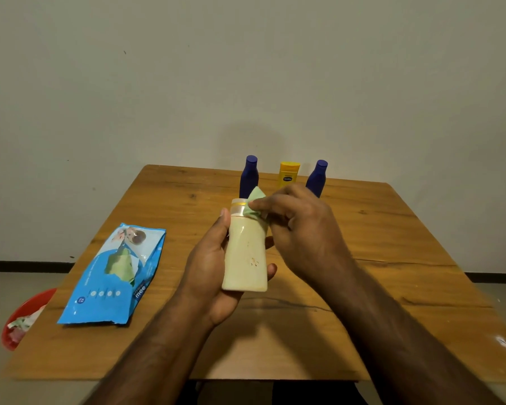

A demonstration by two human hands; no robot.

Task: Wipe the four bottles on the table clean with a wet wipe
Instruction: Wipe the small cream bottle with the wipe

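I've got the cream bottle (247, 252) up off the table (392, 258), held upright in front of me. Left hand (214, 273) is wrapped around its lower body, thumb on the left side, fingertips showing past the right edge. Right hand (295, 229) is closed on a pale green wipe (256, 204), pinching it against the bottle's clear cap (237, 209), on the cap's right side. Part of the wipe sticks up above the cap.

Behind the cream bottle, near the table's far edge, three more stand upright: a blue bottle (248, 176) straight behind it, a yellow bottle (288, 173) to the right of that, and a second blue bottle (317, 176) further right, its lower part hidden by my right hand.

Left of the cream bottle, the blue wipes pack (114, 276) lies flat on the table, a green wipe showing at its opening. Further left, off the table's edge, a red bowl (21, 317) holds crumpled scraps; can't tell what they are.
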